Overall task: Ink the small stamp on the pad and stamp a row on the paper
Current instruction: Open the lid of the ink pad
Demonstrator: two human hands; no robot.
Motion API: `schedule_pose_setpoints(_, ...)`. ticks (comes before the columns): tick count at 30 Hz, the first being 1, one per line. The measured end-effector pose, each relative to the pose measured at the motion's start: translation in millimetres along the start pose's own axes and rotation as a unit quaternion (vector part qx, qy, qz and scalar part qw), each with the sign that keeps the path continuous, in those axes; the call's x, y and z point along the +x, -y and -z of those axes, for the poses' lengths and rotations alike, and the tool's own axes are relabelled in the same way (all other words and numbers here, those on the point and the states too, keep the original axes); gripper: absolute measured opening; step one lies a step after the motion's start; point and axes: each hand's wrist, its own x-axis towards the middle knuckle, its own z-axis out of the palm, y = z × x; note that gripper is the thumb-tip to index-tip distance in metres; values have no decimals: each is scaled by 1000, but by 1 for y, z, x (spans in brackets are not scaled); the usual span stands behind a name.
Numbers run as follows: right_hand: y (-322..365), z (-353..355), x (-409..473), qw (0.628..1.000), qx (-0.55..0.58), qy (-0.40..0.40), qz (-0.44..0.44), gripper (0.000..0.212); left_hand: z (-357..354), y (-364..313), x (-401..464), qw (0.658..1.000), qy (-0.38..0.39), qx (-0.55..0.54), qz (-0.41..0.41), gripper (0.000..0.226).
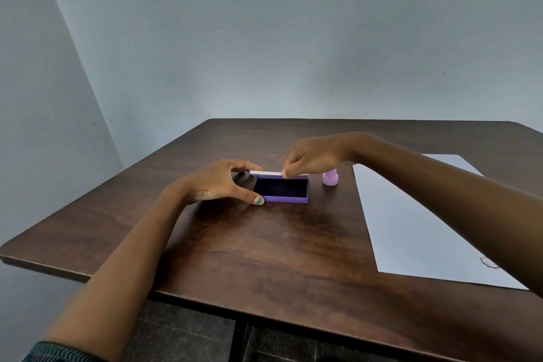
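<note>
A purple ink pad [280, 189] lies open in the middle of the brown table [264, 244], its dark ink surface showing. Its white lid [269, 173] is raised at the back edge. My left hand [223, 182] spans the pad's left end, thumb on the front corner and fingers touching the lid. My right hand [311, 160] pinches the lid's upper edge between thumb and fingers. The small pink stamp [330, 177] stands upright just right of the pad, apart from both hands. A white paper [411, 220] lies at the right, partly under my right forearm.
One faint stamped mark [489, 262] shows near the paper's front edge beside my right forearm. The table's left and front edges drop to a dark floor. A pale wall stands behind the table.
</note>
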Motion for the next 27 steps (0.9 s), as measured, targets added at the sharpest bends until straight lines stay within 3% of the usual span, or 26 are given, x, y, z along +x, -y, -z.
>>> schedule_pose_setpoints(3, -1, 5, 2, 1000, 11, -17, -3, 33, 1, -4, -1, 1000, 11, -1, 2, 47)
schedule_pose_setpoints(6, -5, 8, 5, 997, 42, -65, 13, 29, 1, -3, 0, 1000, 12, -5, 0, 54)
schedule_pose_setpoints(12, -19, 8, 24, 977, 79, -200, -7, 18, 1, 0, -1, 1000, 13, -5, -9, 44)
schedule_pose_setpoints(18, -33, -2, 44, 968, 64, -234, -56, 24, 1, -4, -3, 999, 17, 3, -26, 40)
schedule_pose_setpoints(27, -42, -13, 51, 973, 7, -209, -99, 19, 2, 4, 1, 1000, 16, 17, -11, 43)
